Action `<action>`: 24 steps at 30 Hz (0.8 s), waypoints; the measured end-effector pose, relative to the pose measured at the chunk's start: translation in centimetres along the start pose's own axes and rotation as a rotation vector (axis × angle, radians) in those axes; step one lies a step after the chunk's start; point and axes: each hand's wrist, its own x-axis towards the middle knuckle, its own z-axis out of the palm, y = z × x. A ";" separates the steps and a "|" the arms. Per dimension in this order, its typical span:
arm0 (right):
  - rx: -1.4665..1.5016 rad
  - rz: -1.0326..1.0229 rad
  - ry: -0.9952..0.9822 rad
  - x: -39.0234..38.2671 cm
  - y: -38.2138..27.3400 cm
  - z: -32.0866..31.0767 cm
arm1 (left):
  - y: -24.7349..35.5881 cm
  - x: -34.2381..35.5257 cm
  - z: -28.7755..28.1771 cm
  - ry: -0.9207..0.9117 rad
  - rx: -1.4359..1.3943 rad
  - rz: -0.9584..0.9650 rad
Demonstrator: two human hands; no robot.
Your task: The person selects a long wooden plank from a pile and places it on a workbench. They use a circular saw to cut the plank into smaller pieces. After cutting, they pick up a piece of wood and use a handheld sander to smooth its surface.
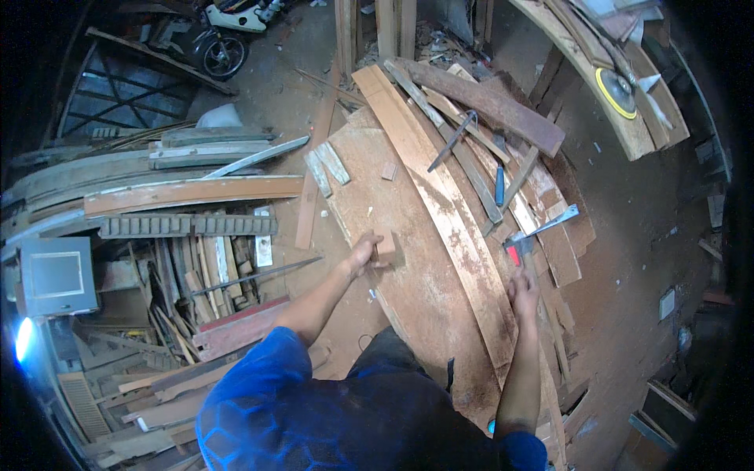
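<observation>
My left hand (364,254) is closed around a small block of reddish-brown wood (384,248), held over the broad wooden work board. My right hand (523,295) is at the right side of a long plank (440,196), its fingers curled; what they hold, if anything, I cannot make out. Just beyond those fingers lies a tool with a red part (514,253) and a blue-tipped bar (559,220). A smaller wood piece (389,171) rests on the work board (369,157) ahead of the held block.
Loose boards and a blue-handled tool (499,184) lie at the far right of the work board. A sanding disc with a yellow rim (616,94) sits on a bench beyond. Stacked timber (188,196) fills the left. A motorbike wheel (222,55) shows at the far left.
</observation>
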 end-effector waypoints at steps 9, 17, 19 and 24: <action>0.253 0.304 0.195 -12.9 1.7 -4.6 | 15.8 3.2 -4.2 -0.418 -0.718 0.342; 0.361 0.356 0.288 -16.6 2.2 -3.8 | 16.6 3.0 -4.5 -0.208 -0.540 0.306; 0.305 0.348 0.255 -16.9 1.9 -3.5 | 15.9 3.5 -3.9 -0.059 -0.406 0.234; 0.145 0.381 0.196 -17.6 2.1 -3.1 | 19.1 8.2 -9.9 -0.032 -0.378 0.469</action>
